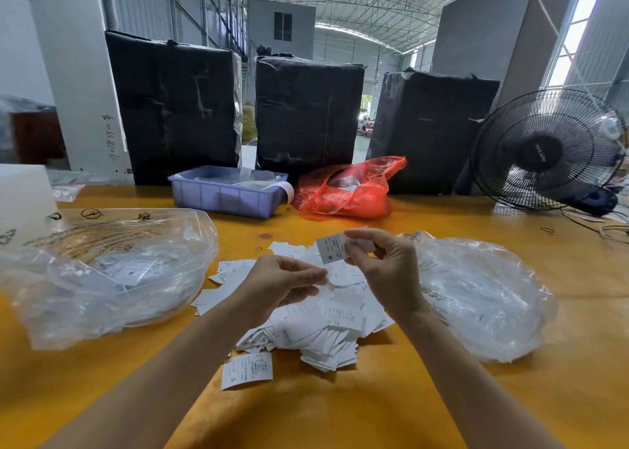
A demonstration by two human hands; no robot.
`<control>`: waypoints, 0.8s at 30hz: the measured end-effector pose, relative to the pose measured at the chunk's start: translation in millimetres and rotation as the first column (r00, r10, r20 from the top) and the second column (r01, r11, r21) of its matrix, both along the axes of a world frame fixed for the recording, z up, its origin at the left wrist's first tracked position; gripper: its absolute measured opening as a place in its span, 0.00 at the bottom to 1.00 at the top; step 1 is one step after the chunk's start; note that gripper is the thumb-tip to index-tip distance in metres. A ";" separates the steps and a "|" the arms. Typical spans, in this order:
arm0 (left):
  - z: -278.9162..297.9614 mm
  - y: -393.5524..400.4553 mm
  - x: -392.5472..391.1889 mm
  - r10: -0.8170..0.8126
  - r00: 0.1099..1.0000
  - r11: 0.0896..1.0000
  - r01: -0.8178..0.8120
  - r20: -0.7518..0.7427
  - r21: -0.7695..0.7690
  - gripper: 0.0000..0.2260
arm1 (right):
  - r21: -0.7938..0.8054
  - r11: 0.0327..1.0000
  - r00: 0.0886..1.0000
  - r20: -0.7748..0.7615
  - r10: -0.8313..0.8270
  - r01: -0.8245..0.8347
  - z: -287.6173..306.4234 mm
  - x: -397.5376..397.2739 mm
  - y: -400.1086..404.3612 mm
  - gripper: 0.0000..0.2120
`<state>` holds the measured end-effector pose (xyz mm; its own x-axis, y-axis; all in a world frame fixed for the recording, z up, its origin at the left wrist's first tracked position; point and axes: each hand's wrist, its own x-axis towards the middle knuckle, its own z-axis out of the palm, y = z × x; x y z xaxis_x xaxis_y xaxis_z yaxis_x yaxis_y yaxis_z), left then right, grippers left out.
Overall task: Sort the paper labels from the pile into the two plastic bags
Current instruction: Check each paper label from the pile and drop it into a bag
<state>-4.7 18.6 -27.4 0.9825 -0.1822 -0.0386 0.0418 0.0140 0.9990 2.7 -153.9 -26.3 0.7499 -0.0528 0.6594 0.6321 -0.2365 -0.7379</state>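
A pile of white paper labels [326, 316] lies on the yellow table in front of me. My right hand [381, 268] is raised above the pile and pinches a label marked M [332, 248] between thumb and fingers. My left hand [282, 283] hovers over the pile with its fingers curled together, seemingly pinching a thin white label at its fingertips. A clear plastic bag [102, 271] holding labels lies to the left of the pile. A second clear plastic bag [476, 295] with labels lies to the right. One loose label marked S [246, 370] lies nearest me.
A purple plastic bin [226, 193] and a red plastic bag [347, 190] stand at the back of the table [340, 414]. Three black wrapped bales [306, 111] rise behind them. A black fan [548, 149] stands at the back right, a white block [23, 190] at the left.
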 end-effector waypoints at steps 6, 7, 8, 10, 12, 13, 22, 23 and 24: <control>-1.2 1.7 1.6 0.011 1.000 1.000 -0.011 -0.007 -0.012 0.11 | -0.109 0.993 0.999 0.017 -0.036 0.038 -1.9 0.4 1.3 0.06; -1.7 2.0 2.0 0.017 1.000 1.000 -0.017 -0.009 -0.019 0.09 | -0.109 0.994 1.000 0.000 -0.020 0.020 -2.2 0.1 2.4 0.07; -2.0 2.2 2.5 0.024 1.000 0.999 -0.024 -0.011 -0.029 0.07 | -0.111 0.994 1.000 -0.017 -0.005 0.003 -2.5 -0.3 3.4 0.07; -2.4 2.4 3.2 0.043 0.999 0.998 -0.043 -0.012 -0.048 0.05 | -0.110 0.993 0.998 -0.055 0.023 -0.029 -2.6 -0.7 4.4 0.10; -2.2 3.2 4.1 0.071 0.997 0.996 -0.072 -0.011 -0.061 0.03 | -0.125 0.991 0.995 -0.095 0.043 -0.055 -2.8 -0.2 3.4 0.12; -2.1 3.6 4.4 0.085 0.996 0.994 -0.086 -0.011 -0.065 0.02 | -0.133 0.989 0.992 -0.118 0.053 -0.068 -3.3 0.3 2.8 0.11; -0.2 3.9 1.4 0.043 0.999 0.998 -0.042 0.004 -0.042 0.11 | -0.033 0.997 0.997 -0.042 -0.064 0.063 -1.3 0.7 -0.6 0.13; -0.2 3.2 1.4 0.044 0.999 0.998 -0.043 0.005 -0.037 0.12 | -0.019 0.998 0.997 -0.047 -0.054 0.053 -0.7 0.1 -0.7 0.14; -0.3 2.8 1.2 0.045 0.999 0.998 -0.045 0.004 -0.034 0.12 | -0.005 0.999 0.998 -0.054 -0.035 0.035 -0.3 -0.6 -0.6 0.16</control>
<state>-3.5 21.5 -27.6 0.9899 -0.1389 -0.0286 0.0358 0.0493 0.9981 2.2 -154.5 -26.6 0.7820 -0.0772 0.6185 0.5830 -0.2608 -0.7695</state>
